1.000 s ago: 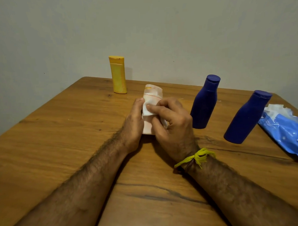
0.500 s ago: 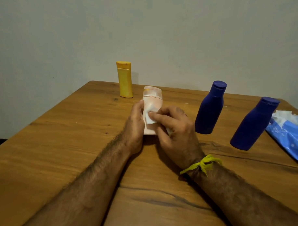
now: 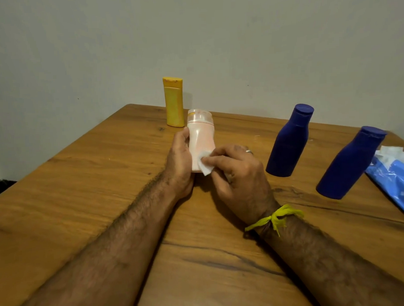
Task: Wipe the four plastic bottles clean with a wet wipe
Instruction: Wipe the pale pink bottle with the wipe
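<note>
- Gripping the pale pink bottle [image 3: 200, 139] from its nine o'clock side, the left hand [image 3: 179, 160] curls its fingers round the body and keeps it upright on the tabletop [image 3: 83, 180]
- The right hand [image 3: 238, 174] pinches a white wet wipe [image 3: 204, 163] and presses it to the bottle's lower front; both hands sit close together
- Yellow bottle [image 3: 173, 102] stands just behind, at eleven o'clock
- Two blue bottles stand apart at two and three o'clock: the nearer blue bottle [image 3: 288, 141], the farther blue bottle [image 3: 350, 163]
- A blue wipes pack [image 3: 394, 182] lies just beyond at three o'clock
- A yellow thread [image 3: 275, 219] circles the right wrist
</note>
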